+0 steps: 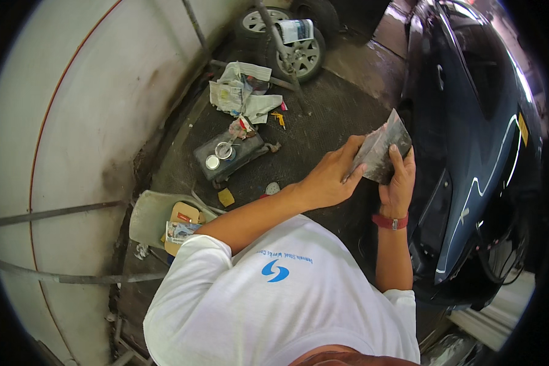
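Observation:
In front of my chest, a flat grey plate [381, 149] with dark smears and a pointed upper corner is tilted between both hands. My left hand [338, 171] closes on its left edge, with some fingers hidden behind it. My right hand [399, 177], with a red watch [389, 222] on the wrist, grips the right edge, its thumb lying on the smeared face. Whether a thinner tool is also in my left hand, I cannot make out. The dark blue car [463, 201] stands close to the right of my right hand.
Left of my arms, a dark box [235, 160] bears open tins [224, 150]. Beyond it lie a yellow air gun [279, 120] and crumpled newspaper [229, 94]. Wheels [305, 61] and metal pipes [274, 33] stand farther off. A pale chair [143, 222] holds several items beside the wall [85, 140].

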{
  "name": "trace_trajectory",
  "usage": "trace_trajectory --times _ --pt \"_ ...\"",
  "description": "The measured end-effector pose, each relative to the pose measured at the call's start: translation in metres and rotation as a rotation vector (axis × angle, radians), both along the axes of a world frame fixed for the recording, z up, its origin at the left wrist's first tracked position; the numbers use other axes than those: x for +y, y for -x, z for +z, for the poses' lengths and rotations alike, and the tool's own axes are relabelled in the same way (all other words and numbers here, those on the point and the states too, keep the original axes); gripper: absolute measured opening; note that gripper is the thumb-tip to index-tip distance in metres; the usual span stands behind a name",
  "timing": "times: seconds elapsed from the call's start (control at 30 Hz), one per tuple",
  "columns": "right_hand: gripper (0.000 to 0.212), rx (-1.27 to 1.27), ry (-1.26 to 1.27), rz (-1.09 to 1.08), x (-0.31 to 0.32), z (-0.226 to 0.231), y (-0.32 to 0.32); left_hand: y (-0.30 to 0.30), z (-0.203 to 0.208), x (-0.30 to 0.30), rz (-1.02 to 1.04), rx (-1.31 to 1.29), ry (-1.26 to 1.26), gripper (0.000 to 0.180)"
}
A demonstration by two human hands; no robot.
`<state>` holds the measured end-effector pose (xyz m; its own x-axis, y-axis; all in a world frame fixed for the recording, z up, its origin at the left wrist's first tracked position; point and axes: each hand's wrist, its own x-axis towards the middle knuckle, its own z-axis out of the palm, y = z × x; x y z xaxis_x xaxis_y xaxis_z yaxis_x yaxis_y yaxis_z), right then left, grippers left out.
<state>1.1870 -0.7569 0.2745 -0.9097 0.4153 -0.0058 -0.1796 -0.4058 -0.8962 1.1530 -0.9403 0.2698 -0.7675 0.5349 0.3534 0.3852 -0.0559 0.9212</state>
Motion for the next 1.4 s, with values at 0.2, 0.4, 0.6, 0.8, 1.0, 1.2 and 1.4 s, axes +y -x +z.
trace_trajectory --times 0.2,0.4,0.6,0.8,1.0,1.2,1.4 --pt "0.039 -0.006 -0.216 0.18 -0.031 0.013 0.054 0.032 -0.019 -0.041 0.083 -0.1 0.075 0.086" --pt "0.038 -0.002 -0.749 0.477 -0.076 0.018 0.077 0.027 -0.027 -0.112 -0.044 -0.351 0.27 0.097" --pt "0.041 -0.073 -0.384 0.75 -0.12 -0.01 0.106 -0.027 -0.029 -0.135 0.393 -0.381 -0.161 0.083" --pt "0.053 -0.093 -0.078 1.379 -0.132 -0.044 0.048 -0.105 -0.064 -0.118 0.63 -0.462 -0.522 0.073" --pt "0.042 -0.067 -0.086 1.325 -0.113 -0.057 -0.015 -0.213 -0.092 -0.088 1.114 -0.402 -0.53 0.052" --pt "0.044 -0.058 -0.519 1.207 -0.092 -0.097 -0.096 -0.295 -0.126 -0.016 1.241 -0.205 -0.095 0.049" --pt "0.048 -0.237 -0.311 1.439 -0.109 -0.119 -0.141 -0.386 -0.067 -0.016 1.134 -0.595 -0.182 0.069"
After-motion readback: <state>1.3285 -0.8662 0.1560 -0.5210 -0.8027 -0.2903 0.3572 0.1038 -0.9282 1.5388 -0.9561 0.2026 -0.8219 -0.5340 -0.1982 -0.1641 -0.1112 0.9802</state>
